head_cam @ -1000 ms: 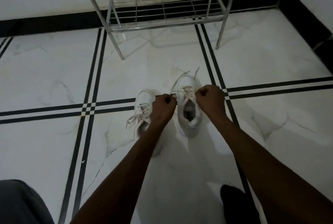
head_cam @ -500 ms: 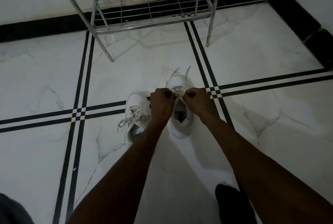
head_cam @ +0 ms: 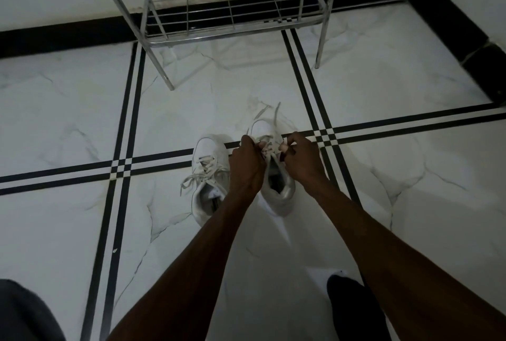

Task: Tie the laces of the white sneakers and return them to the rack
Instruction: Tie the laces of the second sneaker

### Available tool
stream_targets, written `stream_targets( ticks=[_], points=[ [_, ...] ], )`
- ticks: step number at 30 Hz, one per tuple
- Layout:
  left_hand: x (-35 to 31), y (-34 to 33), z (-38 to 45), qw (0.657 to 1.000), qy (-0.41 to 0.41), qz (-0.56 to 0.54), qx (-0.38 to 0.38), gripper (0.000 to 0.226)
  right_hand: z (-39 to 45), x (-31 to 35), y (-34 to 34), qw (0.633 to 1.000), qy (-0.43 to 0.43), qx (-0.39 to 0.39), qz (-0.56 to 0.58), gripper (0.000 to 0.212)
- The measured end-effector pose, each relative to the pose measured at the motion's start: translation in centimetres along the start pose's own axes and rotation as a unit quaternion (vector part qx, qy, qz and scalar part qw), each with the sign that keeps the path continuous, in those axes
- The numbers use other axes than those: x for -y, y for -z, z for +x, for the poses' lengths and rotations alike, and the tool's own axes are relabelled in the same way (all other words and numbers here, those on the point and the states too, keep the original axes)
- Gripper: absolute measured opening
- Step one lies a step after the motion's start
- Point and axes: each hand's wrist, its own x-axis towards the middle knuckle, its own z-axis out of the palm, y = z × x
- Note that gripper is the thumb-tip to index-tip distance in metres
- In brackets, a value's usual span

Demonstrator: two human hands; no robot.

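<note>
Two white sneakers stand side by side on the marble floor, toes pointing away from me. The left sneaker (head_cam: 208, 176) has its laces lying loose across the tongue. Over the right sneaker (head_cam: 276, 187) both my hands meet at the lacing. My left hand (head_cam: 247, 165) pinches the laces (head_cam: 267, 147) from the left. My right hand (head_cam: 301, 161) pinches them from the right. Two lace ends trail past the toe. A metal shoe rack (head_cam: 230, 25) stands against the wall beyond the shoes, its lower shelf bare.
White marble floor (head_cam: 82, 110) with black inlay stripes crossing near the shoes. A black skirting runs along the walls. My dark-socked foot (head_cam: 353, 310) is at the bottom right and a grey trouser knee (head_cam: 24, 313) at the bottom left.
My hands came together from a wide pull apart to a close pinch over the right sneaker's lacing. The camera shifted, moving the rack and shoes slightly in view.
</note>
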Motion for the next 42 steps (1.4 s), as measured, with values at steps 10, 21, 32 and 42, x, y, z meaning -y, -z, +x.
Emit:
stream_targets(
  ticks=[10,21,32,42],
  points=[
    [2.8,0.5,-0.9,0.971,0.043,-0.231,0.05,0.024,-0.4,0.1,-0.3,0.984,-0.067,0.036,0.16,0.014],
    [1.0,3.5,0.0,0.926,0.039,-0.368,0.073,0.033,-1.6,2.1,1.0,0.973,-0.027,0.029,0.226,0.021],
    [0.0,5.2,2.6,0.971,-0.121,-0.202,0.049,0.027,-1.0,4.7,2.1,0.975,0.043,0.211,0.054,0.019],
    [0.9,3.6,3.1,0.945,-0.052,-0.215,0.243,0.046,1.7,3.6,4.9,0.965,0.136,0.2,-0.106,0.016]
  ],
)
